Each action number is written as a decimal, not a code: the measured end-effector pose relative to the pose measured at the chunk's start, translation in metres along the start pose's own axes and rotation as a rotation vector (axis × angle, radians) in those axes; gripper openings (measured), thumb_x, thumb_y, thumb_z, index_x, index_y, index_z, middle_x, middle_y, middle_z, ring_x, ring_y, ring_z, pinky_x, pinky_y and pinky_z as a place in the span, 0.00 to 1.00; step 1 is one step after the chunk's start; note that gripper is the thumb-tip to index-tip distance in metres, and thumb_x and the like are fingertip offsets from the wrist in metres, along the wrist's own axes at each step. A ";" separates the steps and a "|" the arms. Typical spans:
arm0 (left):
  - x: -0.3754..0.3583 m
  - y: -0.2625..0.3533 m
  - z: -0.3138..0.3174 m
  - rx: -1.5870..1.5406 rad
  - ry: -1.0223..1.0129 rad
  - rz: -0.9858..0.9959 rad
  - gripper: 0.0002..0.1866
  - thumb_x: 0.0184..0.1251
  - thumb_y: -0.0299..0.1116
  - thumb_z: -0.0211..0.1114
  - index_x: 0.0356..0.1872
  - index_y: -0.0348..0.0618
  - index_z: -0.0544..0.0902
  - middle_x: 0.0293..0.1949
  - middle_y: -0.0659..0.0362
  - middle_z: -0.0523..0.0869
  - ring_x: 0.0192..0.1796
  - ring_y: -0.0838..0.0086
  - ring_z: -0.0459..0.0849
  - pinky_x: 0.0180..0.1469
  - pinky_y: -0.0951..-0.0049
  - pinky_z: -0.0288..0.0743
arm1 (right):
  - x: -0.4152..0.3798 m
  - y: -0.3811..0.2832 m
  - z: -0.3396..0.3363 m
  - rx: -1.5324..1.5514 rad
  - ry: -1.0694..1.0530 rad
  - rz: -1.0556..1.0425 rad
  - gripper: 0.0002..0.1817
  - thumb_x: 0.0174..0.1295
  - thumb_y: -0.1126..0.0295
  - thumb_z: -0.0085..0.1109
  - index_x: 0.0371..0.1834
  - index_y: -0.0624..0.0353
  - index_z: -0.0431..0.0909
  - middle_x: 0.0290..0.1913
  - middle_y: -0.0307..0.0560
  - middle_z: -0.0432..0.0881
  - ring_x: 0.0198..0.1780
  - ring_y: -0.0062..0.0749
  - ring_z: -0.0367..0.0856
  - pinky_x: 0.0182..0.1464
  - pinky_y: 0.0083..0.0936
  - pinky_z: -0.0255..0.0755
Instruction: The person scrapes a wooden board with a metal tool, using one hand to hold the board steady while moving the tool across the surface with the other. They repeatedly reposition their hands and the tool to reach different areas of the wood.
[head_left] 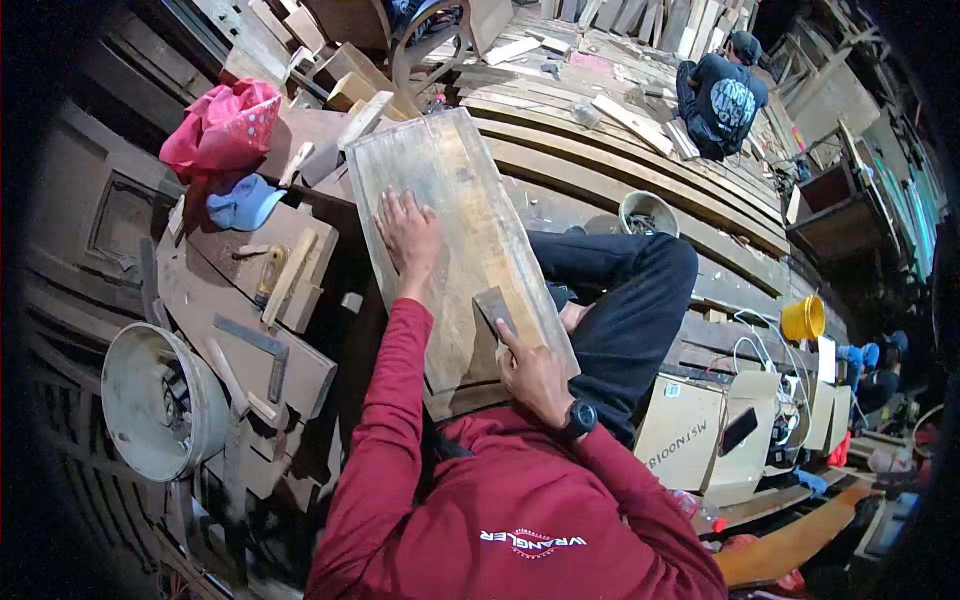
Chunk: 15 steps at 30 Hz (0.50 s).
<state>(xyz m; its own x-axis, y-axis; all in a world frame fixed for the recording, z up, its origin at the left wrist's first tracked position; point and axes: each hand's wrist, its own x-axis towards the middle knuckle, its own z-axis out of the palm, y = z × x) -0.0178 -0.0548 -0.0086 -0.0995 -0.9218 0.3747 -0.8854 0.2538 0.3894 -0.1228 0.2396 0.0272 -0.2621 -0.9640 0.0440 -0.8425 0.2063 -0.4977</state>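
Observation:
A wooden panel [455, 230] with worn, patchy grain lies slanted across my lap. My left hand [408, 235] rests flat on its upper left part, fingers spread. Lower down, my right hand [537, 380] grips a putty knife [490, 305], index finger stretched along it towards the blade. The wide metal blade lies over the panel's surface near the right side, pointing up and away from me. The palm hides most of the knife's handle.
On the left are a bench with a metal square [262, 345], a blue cap [243, 203], a pink bag [222, 125] and a white bucket [165, 400]. To the right are a small pail [648, 215] and a cardboard box [685, 430] with a phone. A person [722, 95] sits farther back.

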 end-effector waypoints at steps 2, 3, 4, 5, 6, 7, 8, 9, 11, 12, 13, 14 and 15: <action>0.001 0.001 -0.003 0.021 -0.011 0.005 0.30 0.77 0.42 0.58 0.76 0.40 0.74 0.83 0.45 0.64 0.87 0.55 0.56 0.88 0.47 0.40 | 0.020 -0.003 0.005 -0.004 0.050 -0.012 0.28 0.71 0.58 0.59 0.76 0.34 0.77 0.22 0.65 0.83 0.24 0.62 0.85 0.31 0.56 0.78; 0.001 0.001 -0.004 0.017 -0.010 0.002 0.30 0.77 0.42 0.58 0.76 0.40 0.74 0.82 0.45 0.65 0.87 0.55 0.56 0.88 0.47 0.40 | 0.031 -0.005 0.006 -0.015 0.010 0.013 0.29 0.72 0.57 0.58 0.77 0.34 0.75 0.24 0.65 0.84 0.26 0.62 0.86 0.34 0.57 0.79; 0.001 0.002 -0.004 0.014 -0.009 0.000 0.31 0.76 0.42 0.59 0.76 0.40 0.74 0.82 0.45 0.65 0.87 0.55 0.56 0.88 0.47 0.41 | 0.043 -0.009 0.006 -0.025 -0.029 0.037 0.30 0.72 0.56 0.57 0.79 0.34 0.73 0.27 0.66 0.85 0.28 0.62 0.87 0.36 0.57 0.79; 0.002 0.002 -0.005 0.010 -0.007 -0.003 0.31 0.76 0.42 0.59 0.76 0.40 0.74 0.82 0.46 0.65 0.86 0.55 0.56 0.88 0.47 0.41 | 0.050 -0.013 0.005 -0.036 -0.068 0.061 0.31 0.73 0.55 0.56 0.80 0.33 0.71 0.29 0.67 0.86 0.30 0.62 0.88 0.39 0.58 0.80; 0.004 0.001 -0.006 0.028 -0.021 -0.003 0.31 0.76 0.42 0.59 0.76 0.41 0.75 0.82 0.46 0.65 0.86 0.55 0.57 0.87 0.47 0.42 | 0.053 -0.015 0.004 -0.065 -0.093 0.088 0.30 0.74 0.54 0.54 0.80 0.33 0.71 0.31 0.66 0.87 0.33 0.62 0.89 0.42 0.59 0.79; 0.004 0.001 -0.006 0.016 -0.007 0.001 0.31 0.76 0.42 0.59 0.76 0.41 0.75 0.82 0.46 0.65 0.86 0.55 0.57 0.87 0.47 0.42 | 0.052 -0.016 0.002 -0.049 -0.041 0.070 0.29 0.73 0.55 0.55 0.78 0.34 0.74 0.29 0.66 0.86 0.31 0.61 0.88 0.40 0.57 0.79; 0.003 0.000 -0.004 0.003 0.003 0.002 0.31 0.75 0.42 0.59 0.76 0.41 0.75 0.82 0.46 0.65 0.86 0.55 0.57 0.87 0.47 0.42 | 0.048 -0.016 0.002 -0.036 0.007 0.054 0.27 0.73 0.56 0.56 0.76 0.35 0.77 0.27 0.65 0.85 0.29 0.61 0.87 0.37 0.56 0.79; 0.002 0.000 -0.002 -0.011 0.011 0.002 0.31 0.75 0.42 0.59 0.76 0.41 0.75 0.82 0.46 0.66 0.86 0.55 0.57 0.87 0.47 0.42 | 0.042 -0.015 0.002 -0.024 0.052 0.039 0.25 0.73 0.57 0.58 0.74 0.36 0.80 0.25 0.65 0.84 0.27 0.61 0.86 0.35 0.55 0.79; 0.002 0.001 -0.005 -0.008 0.011 0.005 0.31 0.75 0.41 0.59 0.76 0.41 0.74 0.82 0.47 0.65 0.86 0.55 0.57 0.87 0.47 0.42 | 0.019 -0.010 -0.004 0.001 0.059 0.008 0.26 0.71 0.58 0.59 0.74 0.39 0.80 0.23 0.64 0.84 0.26 0.60 0.86 0.34 0.54 0.79; 0.002 0.000 -0.003 -0.014 0.018 0.004 0.31 0.76 0.41 0.59 0.76 0.41 0.74 0.82 0.47 0.65 0.86 0.55 0.57 0.87 0.47 0.42 | 0.003 -0.009 -0.009 -0.010 0.048 0.009 0.27 0.71 0.58 0.59 0.74 0.39 0.80 0.23 0.64 0.84 0.25 0.60 0.86 0.34 0.54 0.79; 0.001 0.000 -0.002 -0.019 0.021 0.001 0.31 0.76 0.41 0.59 0.76 0.40 0.74 0.82 0.47 0.65 0.86 0.55 0.57 0.87 0.47 0.42 | -0.012 -0.009 -0.015 -0.022 0.033 0.011 0.27 0.70 0.59 0.60 0.74 0.40 0.80 0.23 0.63 0.83 0.25 0.59 0.86 0.34 0.54 0.79; 0.000 0.000 -0.002 -0.040 0.002 -0.010 0.30 0.76 0.41 0.59 0.76 0.40 0.74 0.82 0.47 0.65 0.86 0.55 0.57 0.87 0.46 0.42 | -0.023 -0.007 -0.019 -0.075 -0.002 -0.001 0.28 0.71 0.59 0.59 0.75 0.41 0.77 0.23 0.59 0.85 0.24 0.55 0.87 0.30 0.51 0.79; 0.000 0.000 -0.001 -0.035 0.009 -0.002 0.30 0.76 0.41 0.59 0.75 0.40 0.74 0.82 0.47 0.65 0.86 0.54 0.57 0.87 0.46 0.43 | -0.027 -0.005 -0.021 -0.062 -0.006 -0.002 0.28 0.71 0.58 0.59 0.75 0.41 0.77 0.23 0.59 0.85 0.25 0.55 0.87 0.30 0.52 0.79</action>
<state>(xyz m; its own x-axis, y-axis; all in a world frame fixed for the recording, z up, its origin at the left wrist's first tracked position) -0.0176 -0.0541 -0.0075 -0.0936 -0.9198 0.3810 -0.8693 0.2620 0.4190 -0.1210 0.2677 0.0467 -0.2576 -0.9654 0.0394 -0.8706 0.2142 -0.4429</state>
